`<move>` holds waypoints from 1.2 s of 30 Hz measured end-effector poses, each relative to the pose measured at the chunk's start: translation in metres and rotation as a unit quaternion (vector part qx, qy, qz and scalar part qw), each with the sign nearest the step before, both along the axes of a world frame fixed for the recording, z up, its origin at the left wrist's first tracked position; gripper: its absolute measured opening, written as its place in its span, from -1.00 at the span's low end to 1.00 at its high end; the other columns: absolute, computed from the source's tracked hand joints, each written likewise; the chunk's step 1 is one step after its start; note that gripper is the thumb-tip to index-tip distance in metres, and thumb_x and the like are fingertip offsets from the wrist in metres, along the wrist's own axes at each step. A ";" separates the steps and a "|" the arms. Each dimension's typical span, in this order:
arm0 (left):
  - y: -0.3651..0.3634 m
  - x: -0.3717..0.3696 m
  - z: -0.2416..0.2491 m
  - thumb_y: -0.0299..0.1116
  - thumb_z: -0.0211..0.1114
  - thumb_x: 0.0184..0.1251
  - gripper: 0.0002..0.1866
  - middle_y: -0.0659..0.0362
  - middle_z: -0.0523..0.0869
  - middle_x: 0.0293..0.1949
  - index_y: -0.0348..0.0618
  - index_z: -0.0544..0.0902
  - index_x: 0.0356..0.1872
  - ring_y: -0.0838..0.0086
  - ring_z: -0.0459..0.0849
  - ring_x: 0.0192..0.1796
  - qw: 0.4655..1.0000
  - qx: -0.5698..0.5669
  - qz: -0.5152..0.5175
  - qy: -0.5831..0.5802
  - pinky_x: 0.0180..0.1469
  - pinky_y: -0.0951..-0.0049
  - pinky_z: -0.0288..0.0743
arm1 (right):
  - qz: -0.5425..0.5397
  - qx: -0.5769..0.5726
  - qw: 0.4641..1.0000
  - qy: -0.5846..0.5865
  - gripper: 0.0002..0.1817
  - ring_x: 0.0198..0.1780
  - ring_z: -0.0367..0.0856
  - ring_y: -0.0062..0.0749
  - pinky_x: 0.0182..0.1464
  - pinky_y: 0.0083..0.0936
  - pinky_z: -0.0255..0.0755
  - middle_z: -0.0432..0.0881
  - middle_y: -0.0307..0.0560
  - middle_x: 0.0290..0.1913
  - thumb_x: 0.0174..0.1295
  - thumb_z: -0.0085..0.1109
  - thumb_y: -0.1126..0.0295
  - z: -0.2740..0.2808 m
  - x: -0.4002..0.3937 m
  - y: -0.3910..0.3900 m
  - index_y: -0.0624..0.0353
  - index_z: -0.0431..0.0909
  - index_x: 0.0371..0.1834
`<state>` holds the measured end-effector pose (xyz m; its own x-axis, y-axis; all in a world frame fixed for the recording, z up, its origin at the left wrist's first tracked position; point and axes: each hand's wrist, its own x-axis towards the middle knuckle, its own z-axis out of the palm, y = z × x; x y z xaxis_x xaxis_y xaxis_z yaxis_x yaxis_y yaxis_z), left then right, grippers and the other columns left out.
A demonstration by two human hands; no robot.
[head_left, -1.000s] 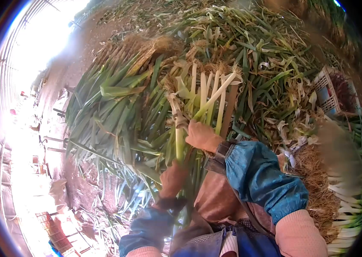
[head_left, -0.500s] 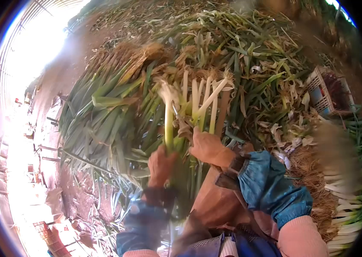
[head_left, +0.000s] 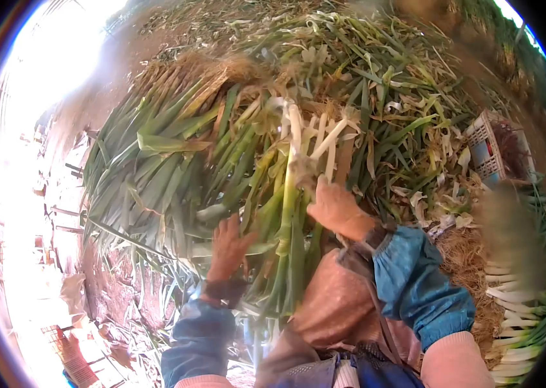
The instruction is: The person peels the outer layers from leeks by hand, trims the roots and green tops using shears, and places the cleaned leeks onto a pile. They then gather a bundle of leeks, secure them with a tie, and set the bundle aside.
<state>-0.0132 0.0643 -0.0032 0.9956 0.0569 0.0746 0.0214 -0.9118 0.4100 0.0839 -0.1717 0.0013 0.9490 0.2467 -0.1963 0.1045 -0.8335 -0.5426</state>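
Blurry shape (head_left: 306, 171) beside right hand (head_left: 339, 208)

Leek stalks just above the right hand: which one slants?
The white stalk leaning toward the picture's upper right; the other stalks run nearly straight up.

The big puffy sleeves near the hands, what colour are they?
They're blue, a bit greenish. The right sleeve shows it best in the head view.

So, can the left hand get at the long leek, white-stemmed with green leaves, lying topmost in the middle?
Probably yes: the left hand looks open and empty, and only loose green leaves lie between it and the leek. The right hand is across the stem.
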 end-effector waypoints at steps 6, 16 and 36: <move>0.013 -0.054 -0.068 -0.25 0.19 0.12 -0.77 0.11 0.55 -0.32 0.01 0.57 -0.18 0.09 0.56 -0.20 0.954 0.029 -0.279 0.108 -0.14 0.09 0.40 | -0.025 0.010 1.000 0.015 -0.52 -0.23 0.58 0.24 -0.11 -0.08 0.46 0.57 0.40 -0.35 0.00 0.10 0.27 -0.016 0.024 0.008 0.47 0.30 -0.13; 0.122 0.160 -0.082 -0.22 0.28 0.00 -0.62 0.02 0.57 -0.11 -0.19 0.57 -0.15 0.03 0.53 -0.10 0.976 0.200 -0.066 -0.049 -0.11 0.11 0.46 | 0.051 0.054 0.997 0.034 -0.56 -0.27 0.58 0.23 -0.15 -0.08 0.47 0.58 0.36 -0.41 -0.02 0.09 0.31 -0.010 0.011 0.041 0.43 0.28 -0.16; 0.023 0.074 -0.013 -0.42 0.08 0.12 -0.92 0.00 0.65 -0.50 -0.20 0.47 -0.41 0.16 0.68 -0.41 0.959 0.279 -0.015 0.042 -0.43 0.22 0.53 | 0.079 0.037 0.996 0.035 -0.51 -0.31 0.61 0.18 -0.19 -0.09 0.48 0.58 0.34 -0.43 -0.03 0.06 0.35 -0.003 -0.013 0.040 0.50 0.24 -0.09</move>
